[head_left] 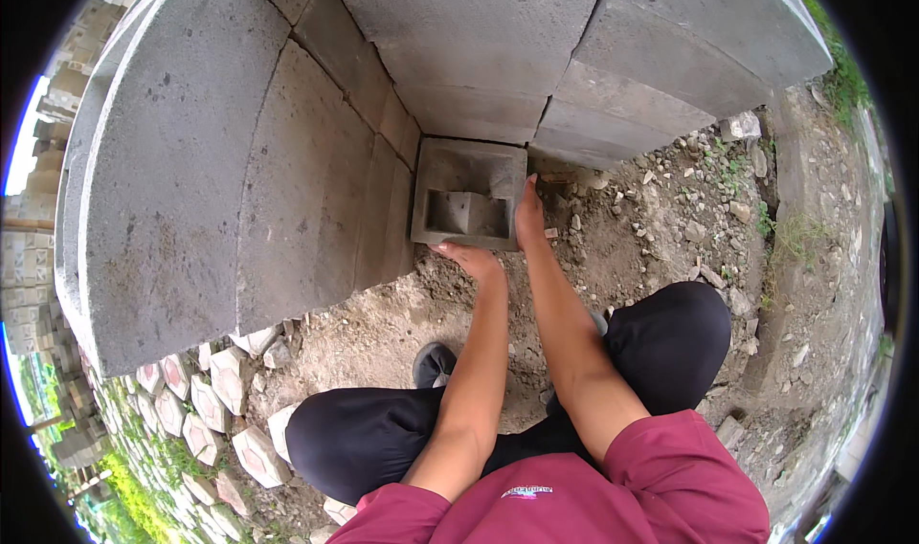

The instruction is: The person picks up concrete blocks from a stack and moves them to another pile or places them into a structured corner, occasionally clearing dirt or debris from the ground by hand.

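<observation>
A grey hollow concrete block (465, 213) sits on the ground in the corner where two stacks of blocks meet. Its open top shows a cavity with a divider between two recesses on the near side. My left hand (472, 258) is closed against the block's near face, close to its left corner. Along the right side lies my right hand (528, 216), with its fingers pressed against the wall of the block. Parts of the fingers of both hands are hidden from view.
A tall stack of concrete blocks (182, 161) rises on the left, another stack (469, 46) stands behind, and more blocks (661, 66) extend to the right. Stony soil (613, 238) lies to the right. Hexagonal pavers (230, 381) are at the lower left. My bent knees flank my arms.
</observation>
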Demonstrator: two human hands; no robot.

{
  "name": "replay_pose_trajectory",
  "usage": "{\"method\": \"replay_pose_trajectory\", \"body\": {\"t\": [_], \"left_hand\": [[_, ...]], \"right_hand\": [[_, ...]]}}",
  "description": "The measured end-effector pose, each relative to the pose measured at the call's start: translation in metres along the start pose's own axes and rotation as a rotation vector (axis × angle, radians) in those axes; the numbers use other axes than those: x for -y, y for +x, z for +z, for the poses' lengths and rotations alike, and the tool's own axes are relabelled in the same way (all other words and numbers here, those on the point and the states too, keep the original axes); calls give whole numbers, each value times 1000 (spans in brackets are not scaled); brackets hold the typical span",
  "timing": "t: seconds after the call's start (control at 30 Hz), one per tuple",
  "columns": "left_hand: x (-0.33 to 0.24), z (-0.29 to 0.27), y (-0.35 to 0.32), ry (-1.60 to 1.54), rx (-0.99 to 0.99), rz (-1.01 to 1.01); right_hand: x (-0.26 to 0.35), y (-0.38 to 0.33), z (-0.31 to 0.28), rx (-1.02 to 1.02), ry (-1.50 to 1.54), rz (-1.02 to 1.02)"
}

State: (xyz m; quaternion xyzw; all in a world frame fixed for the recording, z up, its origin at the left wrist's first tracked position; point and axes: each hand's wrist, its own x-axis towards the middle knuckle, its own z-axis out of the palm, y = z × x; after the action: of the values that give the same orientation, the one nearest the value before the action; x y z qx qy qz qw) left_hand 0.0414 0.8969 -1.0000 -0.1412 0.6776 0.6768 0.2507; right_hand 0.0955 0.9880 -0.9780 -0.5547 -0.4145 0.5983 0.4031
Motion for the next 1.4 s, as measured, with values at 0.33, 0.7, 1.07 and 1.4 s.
{"method": "replay_pose_trajectory", "body": {"t": [0.33, 0.7, 1.07, 1.4], "left_hand": [[-30, 9, -78, -242, 128, -423], [-2, 20, -65, -313, 104, -406], [-3, 24, -67, -563, -5, -511], [-7, 15, -35, -580, -22, -734]], "right_hand": [[-32, -6, -70, -421, -912, -450], [-29, -14, -84, -432, -1042, -241], [-22, -7, -90, -354, -1099, -399], [-29, 4, -71, -272, -1263, -320]]}}
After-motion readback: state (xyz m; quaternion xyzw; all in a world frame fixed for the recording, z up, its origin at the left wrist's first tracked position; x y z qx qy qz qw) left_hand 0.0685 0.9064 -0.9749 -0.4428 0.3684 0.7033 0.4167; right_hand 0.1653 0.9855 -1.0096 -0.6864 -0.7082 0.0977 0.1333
